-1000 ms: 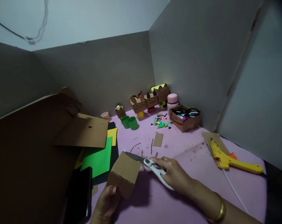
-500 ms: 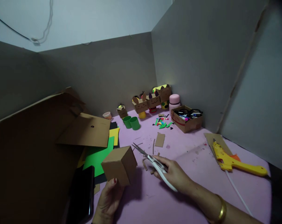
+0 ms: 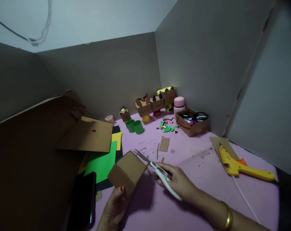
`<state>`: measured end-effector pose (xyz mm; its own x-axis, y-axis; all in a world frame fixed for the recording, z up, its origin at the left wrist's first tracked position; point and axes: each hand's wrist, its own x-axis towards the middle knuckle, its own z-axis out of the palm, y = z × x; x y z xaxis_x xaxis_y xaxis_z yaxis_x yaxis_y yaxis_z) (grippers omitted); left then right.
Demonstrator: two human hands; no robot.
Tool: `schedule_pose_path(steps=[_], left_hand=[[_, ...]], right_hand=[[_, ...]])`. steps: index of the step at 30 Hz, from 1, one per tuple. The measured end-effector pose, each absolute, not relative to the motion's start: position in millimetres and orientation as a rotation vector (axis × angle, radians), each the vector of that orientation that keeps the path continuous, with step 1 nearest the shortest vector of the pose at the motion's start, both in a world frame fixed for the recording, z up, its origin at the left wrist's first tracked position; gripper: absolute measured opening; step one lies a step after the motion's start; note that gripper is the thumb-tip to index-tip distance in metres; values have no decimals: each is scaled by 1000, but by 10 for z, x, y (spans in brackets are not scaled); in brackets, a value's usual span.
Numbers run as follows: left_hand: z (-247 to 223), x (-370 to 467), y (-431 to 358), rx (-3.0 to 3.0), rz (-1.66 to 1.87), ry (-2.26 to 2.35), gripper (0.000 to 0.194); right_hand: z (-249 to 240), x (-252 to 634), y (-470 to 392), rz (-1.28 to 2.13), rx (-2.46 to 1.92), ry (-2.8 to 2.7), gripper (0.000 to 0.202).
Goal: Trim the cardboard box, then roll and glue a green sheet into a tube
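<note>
Big cardboard sheet (image 3: 34,150) leans at desk (image 3: 203,166) left edge, green paper (image 3: 102,163) beside it. Glue gun (image 3: 241,166) near right edge. Small brown cardboard box (image 3: 127,171), plain, corrugated edges, tilted, held off the desk near front edge, L hand (image 3: 116,207) clamped on it from below. R hand (image 3: 181,184) closed round white-handled scissors (image 3: 157,170), blades slightly apart, tips just beside box top corner. Hands apart.

Left hand (image 3: 116,205) grips small brown cardboard box (image 3: 126,171) above pink worktop (image 3: 188,154). Right hand (image 3: 177,183) holds white-handled scissors (image 3: 157,170), blades slightly parted beside the box. Yellow glue gun (image 3: 239,166) lies well apart.
</note>
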<state>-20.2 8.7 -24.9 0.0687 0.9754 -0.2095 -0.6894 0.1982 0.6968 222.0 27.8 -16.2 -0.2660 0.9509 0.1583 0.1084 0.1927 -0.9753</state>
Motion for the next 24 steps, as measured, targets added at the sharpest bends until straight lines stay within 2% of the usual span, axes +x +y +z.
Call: schedule_pose_path(steps=[10, 16, 24], left_hand=[[-206, -171, 103, 428, 1369, 634, 71], [-144, -145, 122, 395, 1411, 474, 68], [-68, -109, 129, 233, 1541, 777, 64]], right_hand=[[-169, 2216, 262, 1128, -1064, -1635, 57], [-203, 2232, 300, 1207, -1027, -1496, 57], [-182, 2236, 289, 1187, -1050, -1556, 51]])
